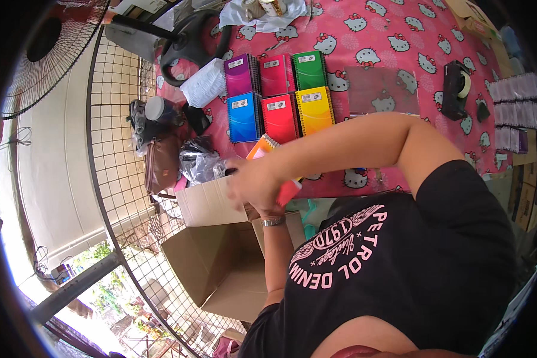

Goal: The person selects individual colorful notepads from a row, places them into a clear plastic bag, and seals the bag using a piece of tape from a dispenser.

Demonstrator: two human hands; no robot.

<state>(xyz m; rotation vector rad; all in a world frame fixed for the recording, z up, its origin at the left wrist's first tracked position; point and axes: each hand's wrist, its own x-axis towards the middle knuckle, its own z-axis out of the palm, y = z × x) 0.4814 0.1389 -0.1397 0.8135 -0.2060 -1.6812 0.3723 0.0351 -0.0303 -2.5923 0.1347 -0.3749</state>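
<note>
My right hand (253,182) is blurred over the table edge, fingers curled around a red notebook (287,192) that sticks out to the right of them. An orange notebook (261,146) lies just above that hand. My left hand (267,209) sits mostly hidden beneath it above the open cardboard box (221,262); I cannot tell its grip.
</note>
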